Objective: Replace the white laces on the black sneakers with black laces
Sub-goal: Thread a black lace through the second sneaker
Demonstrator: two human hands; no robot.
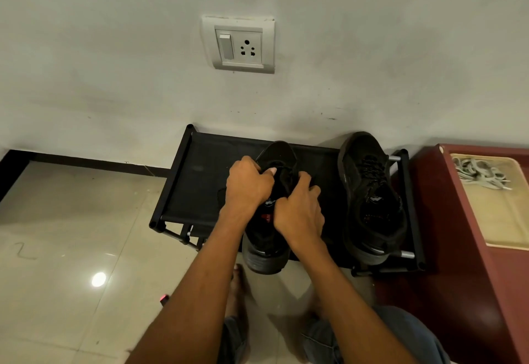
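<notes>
Two black sneakers stand on a low black rack (197, 180) against the wall. The left sneaker (267, 237) sits between my hands with its toe toward the wall. My left hand (248, 184) has its fingers curled at the lace area, thumb pressed near the eyelets. My right hand (299, 209) grips the tongue and lace area from the right. The lace itself is hidden under my fingers. The right sneaker (372, 200) stands alone with black laces threaded. A bundle of white laces (476, 173) lies in a beige tray (501, 220) on the right.
A dark red cabinet (446, 234) carries the tray beside the rack. A wall socket (240, 44) is above. The tiled floor (71, 234) stretches to the left. My bare feet and jeans show below the rack's front edge.
</notes>
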